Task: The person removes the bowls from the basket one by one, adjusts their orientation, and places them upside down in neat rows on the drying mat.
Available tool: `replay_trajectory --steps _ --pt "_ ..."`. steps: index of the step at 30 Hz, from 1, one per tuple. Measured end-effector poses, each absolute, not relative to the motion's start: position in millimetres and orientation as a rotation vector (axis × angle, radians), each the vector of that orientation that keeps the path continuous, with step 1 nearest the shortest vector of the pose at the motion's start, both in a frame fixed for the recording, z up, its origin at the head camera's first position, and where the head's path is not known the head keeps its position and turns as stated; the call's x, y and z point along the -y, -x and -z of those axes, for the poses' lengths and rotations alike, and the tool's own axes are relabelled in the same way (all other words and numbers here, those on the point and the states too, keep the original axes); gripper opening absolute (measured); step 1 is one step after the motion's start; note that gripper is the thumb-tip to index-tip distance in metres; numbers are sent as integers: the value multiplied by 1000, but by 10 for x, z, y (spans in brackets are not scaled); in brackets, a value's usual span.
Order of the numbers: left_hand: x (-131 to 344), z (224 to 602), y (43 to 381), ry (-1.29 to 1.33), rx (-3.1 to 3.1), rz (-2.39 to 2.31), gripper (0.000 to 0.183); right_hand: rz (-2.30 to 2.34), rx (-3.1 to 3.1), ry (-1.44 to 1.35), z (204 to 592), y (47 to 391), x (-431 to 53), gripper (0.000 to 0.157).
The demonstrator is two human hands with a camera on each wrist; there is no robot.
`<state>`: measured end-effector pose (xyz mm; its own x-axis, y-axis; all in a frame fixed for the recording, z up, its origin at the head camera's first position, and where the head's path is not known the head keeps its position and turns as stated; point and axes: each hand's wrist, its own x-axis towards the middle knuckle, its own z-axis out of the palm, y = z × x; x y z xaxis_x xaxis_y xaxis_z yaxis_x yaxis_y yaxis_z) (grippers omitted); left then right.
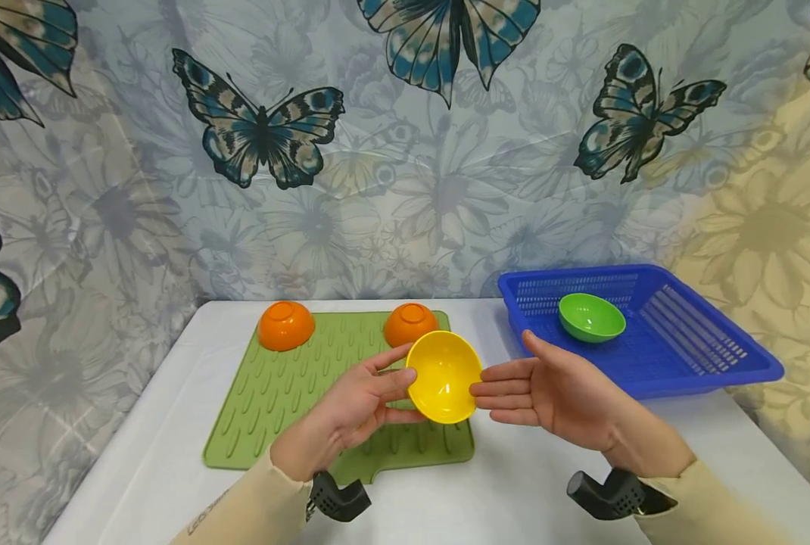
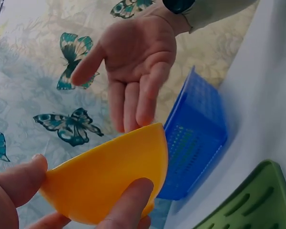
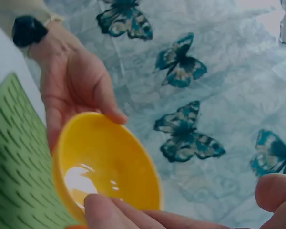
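Note:
My left hand (image 1: 359,399) grips a yellow bowl (image 1: 444,378) by its left side, thumb at the rim and fingers behind. The bowl is tilted with its inside facing me, held over the right part of the green drying mat (image 1: 255,409). My right hand (image 1: 565,395) is spread with its palm turned up and its fingers straight, the fingertips right at the bowl's right rim. The left wrist view shows the bowl's outer side (image 2: 105,176) against the left fingers; in the right wrist view its glossy inside (image 3: 114,157) shows.
Two orange bowls, one at the mat's far left corner (image 1: 286,325) and one at its far right (image 1: 412,324), stand upside down. A blue basket (image 1: 705,382) at the right holds a green bowl (image 1: 592,318). Behind the white table (image 1: 146,469) hangs a butterfly-patterned cloth (image 1: 405,197).

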<state>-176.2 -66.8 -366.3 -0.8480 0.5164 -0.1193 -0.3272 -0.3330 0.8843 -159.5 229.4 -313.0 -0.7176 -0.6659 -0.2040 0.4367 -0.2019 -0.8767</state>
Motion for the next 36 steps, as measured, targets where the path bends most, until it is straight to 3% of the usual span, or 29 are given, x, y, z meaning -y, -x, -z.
replay_trajectory --steps 6,18,31,36 --pt "692 3631 1698 -343 -1622 -2157 64 2076 -946 190 3347 1639 -2252 99" --pt "729 3538 1536 -663 -2260 -1811 62 2107 -836 168 3446 1677 -2185 104" --pt "819 3606 1475 -1697 -2880 -1024 60 1963 -1062 168 3436 1725 -2132 86" --pt "825 3657 1464 -1917 -2918 -808 60 1926 -1193 134 3419 1716 -2084 84"
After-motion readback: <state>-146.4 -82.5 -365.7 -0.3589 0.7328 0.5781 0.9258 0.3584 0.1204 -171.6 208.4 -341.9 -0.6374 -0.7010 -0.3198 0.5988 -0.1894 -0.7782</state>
